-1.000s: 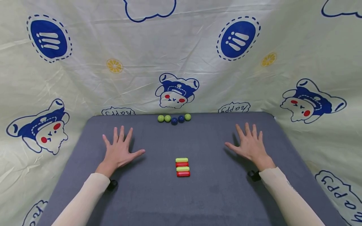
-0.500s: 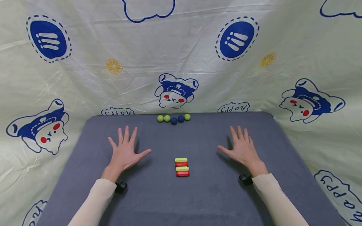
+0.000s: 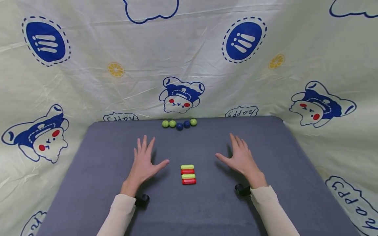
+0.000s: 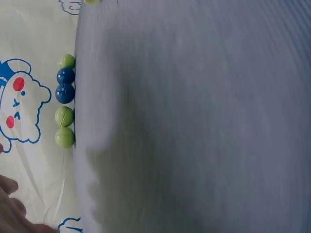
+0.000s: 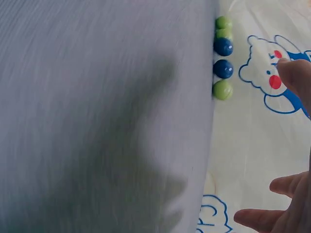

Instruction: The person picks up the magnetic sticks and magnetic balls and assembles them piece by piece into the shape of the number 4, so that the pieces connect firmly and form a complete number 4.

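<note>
In the head view my left hand [image 3: 143,167] is spread, palm down above the grey table, to the left of a short stack of bars. My right hand [image 3: 240,159] hovers on the other side with its thumb out and fingers extended. Neither hand touches anything. Between them lie yellow-green bars [image 3: 188,176] alternating with red bars [image 3: 189,181], side by side in one column. Both wrist views catch only parts of the hands at the edge, fingers [image 4: 10,194] on the left and fingers [image 5: 260,218] on the right.
Along the table's far edge sits a row of small balls: green balls [image 3: 165,124] and dark blue balls [image 3: 179,126]. A pale printed cloth [image 3: 203,42] rises behind and beside the grey table [image 3: 189,213].
Both hands have moved inward, the left to the right and the right to the left, closing in on the bars. The bars and balls stay where they were.
</note>
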Demonstrator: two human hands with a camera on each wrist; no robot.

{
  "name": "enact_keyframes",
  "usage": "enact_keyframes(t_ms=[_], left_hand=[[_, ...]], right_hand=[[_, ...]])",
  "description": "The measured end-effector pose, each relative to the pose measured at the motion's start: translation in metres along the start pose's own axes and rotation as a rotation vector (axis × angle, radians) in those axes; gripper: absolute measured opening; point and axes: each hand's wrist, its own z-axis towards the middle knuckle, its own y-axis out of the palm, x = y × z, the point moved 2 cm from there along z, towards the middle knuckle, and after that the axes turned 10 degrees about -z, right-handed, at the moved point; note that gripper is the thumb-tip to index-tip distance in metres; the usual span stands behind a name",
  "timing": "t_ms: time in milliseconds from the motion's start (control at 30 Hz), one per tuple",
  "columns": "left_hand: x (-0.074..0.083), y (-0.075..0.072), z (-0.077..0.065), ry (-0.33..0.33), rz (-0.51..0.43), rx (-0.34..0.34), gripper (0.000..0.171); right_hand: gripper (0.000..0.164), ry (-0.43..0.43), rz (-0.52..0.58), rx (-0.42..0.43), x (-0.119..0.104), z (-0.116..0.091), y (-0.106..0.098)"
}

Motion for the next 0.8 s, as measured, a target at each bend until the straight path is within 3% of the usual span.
enact_keyframes(t_ms=[233,500,667,800], left_hand=[[0.013,0.022,0.002,-0.044,-0.186,-0.035,0.107],[0.021,0.036,0.003,-0.035,-0.204,-0.092,0.098],[0.022,0.044,0.002,-0.026,-0.257,-0.126,0.089],[0.023,0.051,0.001,0.017,-0.303,-0.156,0.076]], right_hand=[[0.112,-0.015,0.107,-0.037,-0.021,-0.003,0.016],[0.107,-0.046,0.222,-0.150,-0.047,-0.007,0.032],[0.095,-0.142,0.266,-0.177,-0.065,-0.006,0.035],[0.081,-0.200,0.283,-0.185,-0.076,-0.006,0.040]])
